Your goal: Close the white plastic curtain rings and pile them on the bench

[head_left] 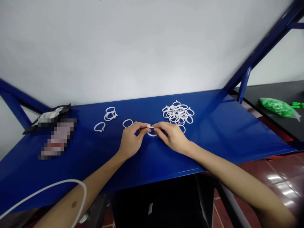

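Note:
My left hand (131,139) and my right hand (172,136) meet over the middle of the blue table. Between them they pinch one white plastic ring (152,135), which has a small knob at its far side. Fingers cover part of this ring, so I cannot tell whether its clasp is joined. Just beyond my left hand lies another white ring (127,123), partly hidden by the fingers. Beyond my right hand rests a heap of similar white rings (178,114). Farther left are a small group of rings (110,114) and a single ring (99,127).
On the left of the blue table (213,133) lie a black plastic package (54,112) and a blurred-out flat item (58,139). A white cable (47,190) curves across my left forearm. A bag of green pieces (279,107) sits on a dark surface at right.

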Tool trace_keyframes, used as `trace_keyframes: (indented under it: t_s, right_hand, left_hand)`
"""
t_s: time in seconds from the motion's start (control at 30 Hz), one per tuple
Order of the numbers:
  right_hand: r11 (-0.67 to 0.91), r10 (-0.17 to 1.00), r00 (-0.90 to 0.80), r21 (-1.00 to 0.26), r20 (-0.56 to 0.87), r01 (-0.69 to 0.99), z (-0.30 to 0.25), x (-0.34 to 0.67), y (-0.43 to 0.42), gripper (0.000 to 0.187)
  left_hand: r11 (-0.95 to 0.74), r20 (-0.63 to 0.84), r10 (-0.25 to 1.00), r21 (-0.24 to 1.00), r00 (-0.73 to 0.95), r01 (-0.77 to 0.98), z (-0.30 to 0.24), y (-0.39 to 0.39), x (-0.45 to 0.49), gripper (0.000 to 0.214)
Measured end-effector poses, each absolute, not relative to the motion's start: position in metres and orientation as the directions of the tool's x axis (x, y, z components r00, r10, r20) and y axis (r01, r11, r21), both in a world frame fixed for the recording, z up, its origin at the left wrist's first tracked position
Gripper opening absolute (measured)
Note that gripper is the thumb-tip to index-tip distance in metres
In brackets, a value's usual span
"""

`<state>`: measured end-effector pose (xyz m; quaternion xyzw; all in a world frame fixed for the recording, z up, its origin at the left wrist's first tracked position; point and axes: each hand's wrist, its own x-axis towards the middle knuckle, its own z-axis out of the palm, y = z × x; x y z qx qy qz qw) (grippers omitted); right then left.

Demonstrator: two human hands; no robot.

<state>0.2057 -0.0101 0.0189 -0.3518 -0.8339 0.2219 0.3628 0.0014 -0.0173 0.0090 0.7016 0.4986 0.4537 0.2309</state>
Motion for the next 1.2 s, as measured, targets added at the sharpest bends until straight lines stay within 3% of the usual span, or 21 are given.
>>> trace_keyframes:
  t_s: [0.2, 0.37, 0.5, 0.67, 0.83, 0.97, 1.1, 1.2]
  right_hand:
    - [0.741, 0.668, -0.570, -0.350, 0.479, 0.574, 0.013, 0.205, -0.011, 0.032]
    - [0.813, 0.534, -0.650, -0.117, 0.541, 0.570, 0.014, 0.206, -0.015, 0.035]
    - [0.814, 0.490, -0.673, -0.013, 0.554, 0.581, 0.013, 0.203, -0.017, 0.032]
    - [0.782, 0.558, -0.629, -0.091, 0.541, 0.616, 0.017, 0.205, -0.007, 0.032]
    - [0.582, 0.710, -0.343, -0.237, 0.615, 0.778, 0.029, 0.240, 0.021, 0.029]
    - [0.386, 0.788, -0.181, -0.244, 0.588, 0.890, 0.030, 0.274, 0.041, 0.030]
    - [0.279, 0.868, -0.162, -0.191, 0.470, 0.941, 0.022, 0.285, 0.051, 0.030]
    - [0.230, 0.895, -0.140, -0.171, 0.423, 0.958, 0.018, 0.283, 0.052, 0.029]
  left_hand:
    - [-0.488, 0.502, 0.855, 0.696, 0.131, 0.527, 0.007, -0.018, 0.001, 0.008]
    - [-0.592, 0.608, 0.774, 0.597, 0.176, 0.541, 0.010, -0.023, 0.001, 0.008]
    - [-0.651, 0.661, 0.717, 0.521, 0.221, 0.553, 0.010, -0.024, 0.002, 0.009]
    - [-0.682, 0.628, 0.692, 0.408, 0.355, 0.607, 0.014, -0.016, -0.002, 0.013]
    - [-0.529, 0.520, 0.771, 0.200, 0.368, 0.825, 0.020, 0.002, -0.024, 0.032]
    - [-0.403, 0.312, 0.877, 0.062, 0.366, 0.913, 0.019, 0.015, -0.047, 0.032]
    - [-0.405, 0.150, 0.906, 0.032, 0.396, 0.914, 0.018, 0.017, -0.057, 0.039]
    - [-0.404, 0.110, 0.910, 0.026, 0.399, 0.915, 0.018, 0.017, -0.056, 0.037]
